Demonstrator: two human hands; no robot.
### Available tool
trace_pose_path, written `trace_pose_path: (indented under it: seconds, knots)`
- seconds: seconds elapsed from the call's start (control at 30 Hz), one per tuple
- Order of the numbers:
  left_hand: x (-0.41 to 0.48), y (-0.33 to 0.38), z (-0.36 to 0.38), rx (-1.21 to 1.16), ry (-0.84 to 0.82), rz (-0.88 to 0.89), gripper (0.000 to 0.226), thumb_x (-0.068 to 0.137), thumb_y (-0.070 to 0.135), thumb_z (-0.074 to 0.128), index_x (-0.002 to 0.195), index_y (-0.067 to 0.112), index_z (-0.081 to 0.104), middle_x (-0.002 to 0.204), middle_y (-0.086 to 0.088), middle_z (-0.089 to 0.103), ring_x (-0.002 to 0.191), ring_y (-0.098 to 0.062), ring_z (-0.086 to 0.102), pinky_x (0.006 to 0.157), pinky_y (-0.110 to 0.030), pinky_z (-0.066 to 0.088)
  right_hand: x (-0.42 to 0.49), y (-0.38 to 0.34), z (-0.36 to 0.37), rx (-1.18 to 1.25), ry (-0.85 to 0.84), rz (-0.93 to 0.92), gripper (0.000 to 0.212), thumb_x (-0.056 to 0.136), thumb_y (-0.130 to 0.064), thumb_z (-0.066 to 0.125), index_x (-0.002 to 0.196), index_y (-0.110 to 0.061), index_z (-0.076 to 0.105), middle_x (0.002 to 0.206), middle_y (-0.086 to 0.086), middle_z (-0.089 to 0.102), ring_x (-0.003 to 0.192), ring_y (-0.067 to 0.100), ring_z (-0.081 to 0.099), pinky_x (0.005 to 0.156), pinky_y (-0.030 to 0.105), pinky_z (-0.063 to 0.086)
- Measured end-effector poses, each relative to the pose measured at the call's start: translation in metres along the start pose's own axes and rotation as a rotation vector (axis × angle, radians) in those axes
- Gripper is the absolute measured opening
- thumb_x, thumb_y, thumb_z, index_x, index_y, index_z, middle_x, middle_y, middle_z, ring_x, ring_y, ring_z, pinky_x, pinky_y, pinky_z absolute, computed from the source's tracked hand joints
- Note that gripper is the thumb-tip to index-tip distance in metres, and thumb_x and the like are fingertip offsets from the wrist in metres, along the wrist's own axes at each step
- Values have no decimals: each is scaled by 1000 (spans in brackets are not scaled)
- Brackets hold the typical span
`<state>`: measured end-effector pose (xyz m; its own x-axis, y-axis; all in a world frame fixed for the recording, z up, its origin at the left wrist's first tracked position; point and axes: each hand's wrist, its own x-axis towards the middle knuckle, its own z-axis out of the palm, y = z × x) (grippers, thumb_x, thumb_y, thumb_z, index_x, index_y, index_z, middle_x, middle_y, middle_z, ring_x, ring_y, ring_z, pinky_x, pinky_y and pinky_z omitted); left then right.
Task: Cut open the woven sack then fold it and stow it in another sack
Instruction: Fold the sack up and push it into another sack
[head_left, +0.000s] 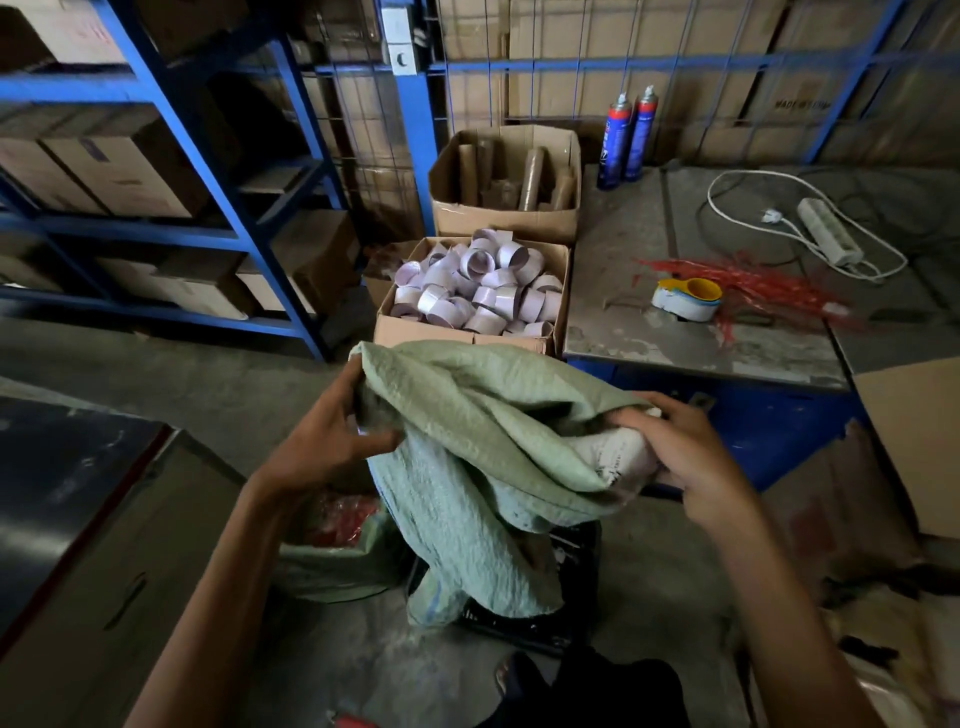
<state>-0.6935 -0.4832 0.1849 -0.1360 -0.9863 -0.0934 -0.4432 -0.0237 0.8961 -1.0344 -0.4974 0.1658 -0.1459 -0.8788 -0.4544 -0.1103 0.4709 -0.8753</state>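
Note:
A crumpled pale green woven sack hangs in front of me above the floor. My left hand grips its left edge near the top. My right hand holds its right side together with a bunched white woven sack with black print, which sits in the green sack's folds. The green sack's lower part droops down over a black crate. A second green sack, open on the floor at lower left, shows red material inside.
Two open cardboard boxes stand ahead, one with white tape cores, one with brown tubes. A grey worktable at right carries a tape roll, red strings, a power strip and two spray cans. Blue shelving stands at left.

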Motion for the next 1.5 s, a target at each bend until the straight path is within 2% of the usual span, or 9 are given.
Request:
trace_pose_path:
  seconds: [0.27, 0.4, 0.7, 0.87, 0.97, 1.1, 1.27, 1.43, 1.5]
  knots:
    - [-15, 17, 38, 112, -108, 83, 150, 44, 34, 100, 143, 57, -11, 157, 33, 14, 139, 26, 19, 116, -7, 25, -23, -12, 19, 642, -488, 5, 73, 70, -26, 79, 140, -20, 57, 140, 17, 61, 130, 33, 56, 115, 46, 37]
    - [-10, 16, 85, 465, -68, 333, 136, 48, 57, 93, 149, 38, 4, 152, 2, 24, 144, -22, 29, 125, -40, 28, -31, -11, 40, 734, -671, -34, 97, 57, -31, 86, 147, -23, 49, 142, 19, 59, 134, 32, 54, 106, 44, 45]
    - [-2, 22, 87, 85, 268, 324, 100, 62, 23, 97, 137, 11, 33, 116, 2, 68, 105, -12, 70, 86, -46, 60, -25, -1, 18, 342, -376, -380, 59, 82, -30, 59, 141, -35, 51, 123, 3, 71, 109, 18, 66, 94, 43, 48]
    - [3, 32, 75, -75, 277, 276, 98, 62, 18, 97, 140, 13, 37, 124, -5, 69, 115, -18, 70, 96, -48, 59, -2, 39, 2, -222, -355, -458, 139, 45, -58, 95, 149, -62, 3, 166, -13, 18, 152, 7, 20, 120, 47, 28]
    - [4, 42, 79, -147, 220, 248, 91, 65, 2, 93, 137, 16, 40, 123, 2, 69, 117, -12, 68, 98, -38, 58, 4, 49, 23, -434, -412, -518, 160, 35, -62, 95, 155, -46, -10, 159, -34, -1, 152, 0, 8, 124, 31, 20]
    - [5, 56, 92, -212, 67, 243, 88, 71, -13, 83, 136, 28, 41, 122, 10, 71, 115, -11, 70, 96, -32, 59, 5, 55, 61, -268, -358, -460, 110, 48, -59, 94, 140, -18, 50, 139, -7, 60, 130, 7, 56, 111, 35, 46]
    - [1, 54, 85, -356, -65, 219, 89, 75, -9, 82, 144, 26, 38, 142, -14, 56, 131, -30, 60, 106, -56, 51, 7, 50, 73, -141, -112, -473, 84, 68, -46, 81, 140, -13, 54, 134, -6, 56, 115, -10, 52, 95, -1, 36]
    - [-20, 28, 62, -627, 145, 158, 93, 70, 12, 86, 149, 26, 38, 148, -17, 49, 131, -32, 58, 106, -61, 49, 8, 35, 66, -45, -86, -299, 92, 60, -55, 79, 142, -23, 53, 145, -2, 55, 133, 24, 52, 113, 49, 42]
    - [-24, 6, 61, -676, 275, 117, 102, 64, 25, 93, 148, 37, 37, 154, -13, 43, 137, -30, 52, 112, -64, 41, 6, 27, 65, 12, -84, -327, 77, 68, -42, 83, 137, -19, 57, 139, -4, 60, 129, 19, 55, 110, 48, 45]
